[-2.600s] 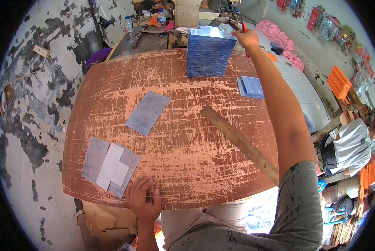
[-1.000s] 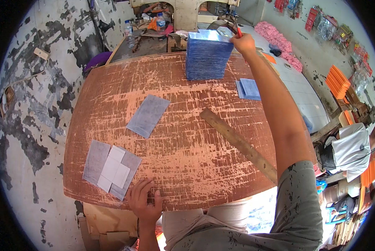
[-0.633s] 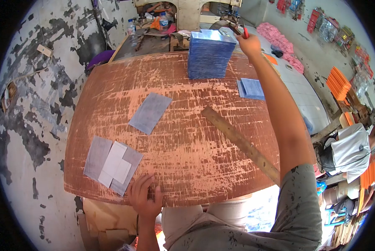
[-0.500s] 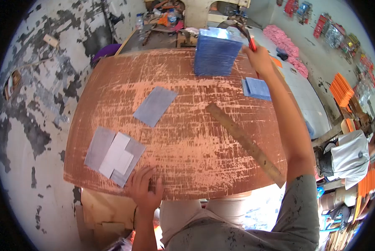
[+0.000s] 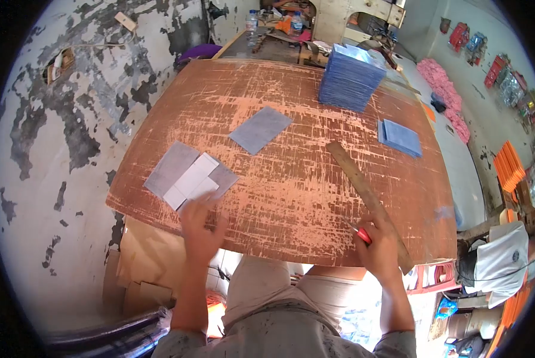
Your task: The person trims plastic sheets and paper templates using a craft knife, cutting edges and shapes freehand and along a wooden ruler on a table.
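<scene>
Head view. Reference: centre of the worn brown board (image 5: 291,197), with 12 o'clock at its far edge.

Right hand (image 5: 379,246), 4 o'clock: fingers closed around a red-handled tool (image 5: 363,235). A thin, pointed metal end projects from the grip toward 10 o'clock. The hand overlaps a flat brown bar (image 5: 358,181), which runs diagonally from about 2 o'clock to about 4 o'clock; whether hand and bar touch cannot be determined.

Left hand (image 5: 200,231), 8 o'clock: released, thumb set apart from the fingers. The hand is blurred; its fingertips are at the near end of a white card (image 5: 191,181), contact not determinable.

The card, 9 o'clock, lies on grey sheeting (image 5: 172,167) that shows on both sides of it. A separate grey sheet (image 5: 260,130) lies flat at 11 o'clock. A tall blue stack (image 5: 348,82) stands at 1 o'clock. A low blue pile (image 5: 401,138) lies between 2 and 3 o'clock.
</scene>
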Motion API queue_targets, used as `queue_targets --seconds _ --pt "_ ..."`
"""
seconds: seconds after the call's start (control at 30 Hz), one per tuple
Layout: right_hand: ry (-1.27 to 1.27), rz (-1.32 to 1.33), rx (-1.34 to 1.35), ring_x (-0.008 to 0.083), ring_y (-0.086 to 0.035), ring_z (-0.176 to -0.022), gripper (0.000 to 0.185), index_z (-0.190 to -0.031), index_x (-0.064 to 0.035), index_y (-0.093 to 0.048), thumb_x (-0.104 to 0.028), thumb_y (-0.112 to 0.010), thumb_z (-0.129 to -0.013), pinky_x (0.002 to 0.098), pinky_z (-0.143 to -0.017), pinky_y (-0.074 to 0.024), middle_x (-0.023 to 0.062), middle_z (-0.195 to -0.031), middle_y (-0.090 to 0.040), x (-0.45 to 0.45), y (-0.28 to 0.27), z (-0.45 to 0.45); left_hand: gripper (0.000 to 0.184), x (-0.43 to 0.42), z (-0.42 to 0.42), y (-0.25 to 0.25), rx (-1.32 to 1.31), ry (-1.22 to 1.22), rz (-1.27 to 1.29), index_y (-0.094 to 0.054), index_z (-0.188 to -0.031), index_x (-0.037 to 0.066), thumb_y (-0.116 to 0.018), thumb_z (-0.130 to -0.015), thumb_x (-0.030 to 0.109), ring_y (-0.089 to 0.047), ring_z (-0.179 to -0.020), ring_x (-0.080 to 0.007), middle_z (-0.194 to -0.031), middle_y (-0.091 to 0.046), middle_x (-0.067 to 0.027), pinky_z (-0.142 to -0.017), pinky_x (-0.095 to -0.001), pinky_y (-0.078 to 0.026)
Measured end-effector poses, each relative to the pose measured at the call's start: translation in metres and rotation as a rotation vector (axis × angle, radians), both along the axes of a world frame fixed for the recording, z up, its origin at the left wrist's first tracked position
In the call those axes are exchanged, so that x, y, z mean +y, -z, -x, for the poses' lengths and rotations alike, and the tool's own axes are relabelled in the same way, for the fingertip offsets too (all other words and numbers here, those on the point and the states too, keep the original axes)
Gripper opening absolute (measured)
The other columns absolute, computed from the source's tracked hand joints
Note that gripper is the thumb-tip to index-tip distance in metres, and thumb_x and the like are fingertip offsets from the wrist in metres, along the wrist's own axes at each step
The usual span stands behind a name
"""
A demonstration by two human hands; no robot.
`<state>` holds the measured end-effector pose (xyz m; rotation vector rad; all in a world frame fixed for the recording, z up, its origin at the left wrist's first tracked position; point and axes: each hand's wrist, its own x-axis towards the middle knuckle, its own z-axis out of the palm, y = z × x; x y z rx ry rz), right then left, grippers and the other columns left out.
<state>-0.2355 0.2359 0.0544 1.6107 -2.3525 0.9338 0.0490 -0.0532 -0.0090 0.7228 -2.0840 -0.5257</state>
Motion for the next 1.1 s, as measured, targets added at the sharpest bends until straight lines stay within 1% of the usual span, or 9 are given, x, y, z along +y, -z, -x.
queue_targets --seconds 0.1,0.17,0.27,0.5,0.67,0.8,0.9,0.97,1.1 --pt "0.082 0.036 -0.179 0.0401 -0.072 -0.086 0.013 -0.103 0.0012 -0.074 -0.006 -0.080 -0.094 0.0466 -0.074 -0.0559 0.0173 -0.101 -0.071 0.016 0.014 -0.014 0.044 -0.048 -0.020 -0.004 -0.136 -0.234 0.097 -0.074 -0.131 0.005 -0.084 -0.093 0.025 -0.059 -0.138 -0.0384 -0.146 -0.068 -0.0151 -0.122 -0.0544 -0.039" --pt "0.121 0.059 -0.235 0.0377 -0.071 -0.085 0.013 -0.107 0.0030 -0.076 -0.005 -0.079 -0.097 0.0443 -0.074 -0.0557 0.0180 -0.099 -0.072 0.018 0.018 -0.022 0.066 -0.077 -0.031 0.007 -0.354 -0.436 0.096 -0.070 -0.142 0.003 -0.087 -0.091 0.042 -0.052 -0.145 -0.0375 -0.158 -0.059 -0.0174 -0.123 -0.0547 -0.037" --pt "0.160 0.115 -0.285 0.0371 -0.071 -0.085 0.015 -0.109 0.0038 -0.076 -0.006 -0.079 -0.098 0.0441 -0.076 -0.0559 0.0190 -0.100 -0.071 0.017 0.025 -0.029 0.085 -0.088 -0.039 0.009 -0.504 -0.371 0.088 -0.066 -0.149 0.000 -0.087 -0.088 0.055 -0.050 -0.146 -0.0390 -0.158 -0.055 -0.0188 -0.123 -0.0557 -0.037" --pt "0.120 0.123 -0.320 0.0389 -0.073 -0.093 0.020 -0.111 0.0035 -0.075 -0.009 -0.081 -0.097 0.0452 -0.080 -0.0578 0.0195 -0.110 -0.072 0.020 0.037 -0.036 0.097 -0.060 -0.026 -0.025 -0.552 -0.243 -0.038 -0.062 -0.152 -0.003 -0.088 -0.084 0.061 -0.053 -0.138 -0.0408 -0.144 -0.060 -0.0176 -0.122 -0.0546 -0.038" --pt "0.144 0.160 -0.352 0.0329 -0.072 -0.092 0.019 -0.113 0.0044 -0.077 -0.004 -0.079 -0.096 0.0405 -0.082 -0.0563 0.0175 -0.107 -0.072 0.025 0.036 -0.044 0.109 -0.055 -0.023 -0.033 -0.592 -0.239 -0.154 -0.059 -0.157 -0.003 -0.100 -0.072 0.051 -0.058 -0.132 -0.0406 -0.141 -0.057 -0.0192 -0.111 -0.0503 -0.051" --pt "0.146 0.187 -0.383 0.0322 -0.073 -0.092 0.019 -0.112 0.0043 -0.076 -0.003 -0.081 -0.095 0.0407 -0.082 -0.0568 0.0178 -0.107 -0.072 0.028 0.036 -0.053 0.103 -0.058 -0.025 -0.039 -0.507 -0.213 -0.260 -0.061 -0.153 -0.002 -0.104 -0.069 0.038 -0.060 -0.128 -0.0414 -0.141 -0.055 -0.0211 -0.107 -0.0485 -0.055" --pt "0.123 0.237 -0.403 0.0314 -0.073 -0.093 0.020 -0.113 0.0043 -0.076 -0.003 -0.081 -0.095 0.0401 -0.082 -0.0571 0.0175 -0.108 -0.072 0.030 0.041 -0.055 0.079 -0.053 -0.026 -0.048 -0.357 -0.163 -0.197 -0.067 -0.144 0.000 -0.099 -0.076 0.026 -0.066 -0.123 -0.0418 -0.137 -0.062 -0.0232 -0.104 -0.0479 -0.056" --pt "0.132 0.215 -0.424 0.0330 -0.074 -0.095 0.021 -0.114 0.0032 -0.077 -0.006 -0.082 -0.096 0.0406 -0.083 -0.0583 0.0182 -0.111 -0.073 0.031 0.041 -0.056 0.052 -0.045 -0.024 -0.067 -0.224 -0.096 -0.186 -0.072 -0.133 0.004 -0.090 -0.086 0.013 -0.072 -0.114 -0.0408 -0.126 -0.073 -0.0202 -0.099 -0.0472 -0.057" --pt "0.144 0.196 -0.453 0.0337 -0.075 -0.104 0.034 -0.127 0.0007 -0.076 -0.010 -0.085 -0.096 0.0404 -0.083 -0.0599 0.0194 -0.122 -0.074 0.025 0.034 -0.062 0.037 0.011 0.004 -0.108 -0.250 -0.022 -0.186 -0.076 -0.127 0.008 -0.082 -0.091 0.006 -0.075 -0.105 -0.0384 -0.115 -0.079 -0.0140 -0.092 -0.0465 -0.059"
